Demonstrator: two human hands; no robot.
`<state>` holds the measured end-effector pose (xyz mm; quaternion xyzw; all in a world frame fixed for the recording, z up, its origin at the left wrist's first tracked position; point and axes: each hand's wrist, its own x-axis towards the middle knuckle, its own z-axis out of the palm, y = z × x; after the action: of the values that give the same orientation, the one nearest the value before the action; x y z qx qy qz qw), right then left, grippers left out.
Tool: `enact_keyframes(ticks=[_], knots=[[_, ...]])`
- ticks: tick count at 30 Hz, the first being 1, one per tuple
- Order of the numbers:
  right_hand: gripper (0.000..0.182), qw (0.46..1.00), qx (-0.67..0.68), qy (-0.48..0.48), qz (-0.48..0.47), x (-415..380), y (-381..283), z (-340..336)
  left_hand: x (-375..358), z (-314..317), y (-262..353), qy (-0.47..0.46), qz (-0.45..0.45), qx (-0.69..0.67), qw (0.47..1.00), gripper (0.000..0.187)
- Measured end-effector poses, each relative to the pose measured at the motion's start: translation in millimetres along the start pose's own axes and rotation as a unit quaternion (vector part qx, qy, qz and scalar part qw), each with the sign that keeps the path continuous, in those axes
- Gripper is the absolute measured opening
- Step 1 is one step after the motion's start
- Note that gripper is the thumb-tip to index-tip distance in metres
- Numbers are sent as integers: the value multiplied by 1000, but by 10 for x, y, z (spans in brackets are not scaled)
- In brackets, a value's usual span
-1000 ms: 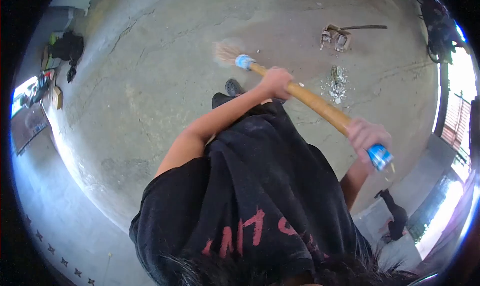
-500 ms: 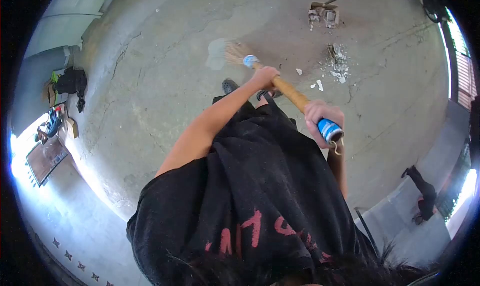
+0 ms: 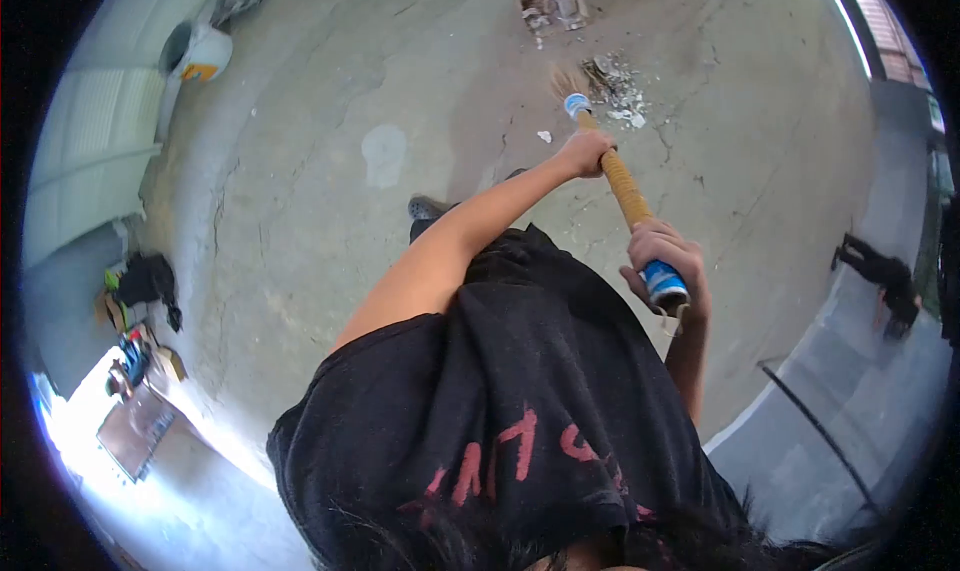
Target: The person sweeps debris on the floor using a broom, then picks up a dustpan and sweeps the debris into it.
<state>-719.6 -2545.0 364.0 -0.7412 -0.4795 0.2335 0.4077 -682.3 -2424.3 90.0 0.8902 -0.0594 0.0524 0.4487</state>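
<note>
A broom with a wrapped yellow-brown handle (image 3: pixel 628 186) slants across the floor in front of me. My left hand (image 3: pixel 588 154) is closed round the lower part of its handle. Near the top, by the blue-and-white end (image 3: pixel 665 283), my right hand (image 3: pixel 672 256) wraps the handle. The straw bristles (image 3: pixel 568 81), slightly blurred, are at the left edge of a heap of white and grey debris (image 3: pixel 622 96). One loose white piece (image 3: pixel 544 136) lies nearer to me. Beyond the heap sits a tan box-like container (image 3: pixel 553 9) holding broken pieces, with a stick rising from it.
A white bucket (image 3: pixel 208 55) lies at the upper left. Black bag-like items (image 3: pixel 148 279) are against the left wall. At the right a person in dark clothes (image 3: pixel 880 276) is near the wall. A dark pole (image 3: pixel 815 426) is at the lower right.
The broom's bristles have swung from the left, by the pale floor patch, rightward to the debris heap. Both hands keep their hold. The view has turned to the right.
</note>
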Motion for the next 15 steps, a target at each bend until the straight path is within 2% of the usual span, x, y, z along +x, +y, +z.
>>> enact_keyframes(ticks=[5,7,10,12,13,15], knots=[[22,985,65,150,-54,-365,7,-554,131,-155,312,-14,53,14,998,27],[22,955,158,226,-113,-503,54,-752,157,-174,407,-22,76,5,997,28],[22,939,184,262,-128,-747,134,-996,199,-141,599,-96,96,-7,991,24],[21,934,183,275,-133,-884,183,-1104,231,-39,708,-206,44,-47,977,20],[20,924,198,300,-126,-968,196,-1131,261,33,758,-203,88,-70,973,18],[18,894,223,359,-146,-1082,192,-1144,303,263,914,-239,103,-110,959,19]])
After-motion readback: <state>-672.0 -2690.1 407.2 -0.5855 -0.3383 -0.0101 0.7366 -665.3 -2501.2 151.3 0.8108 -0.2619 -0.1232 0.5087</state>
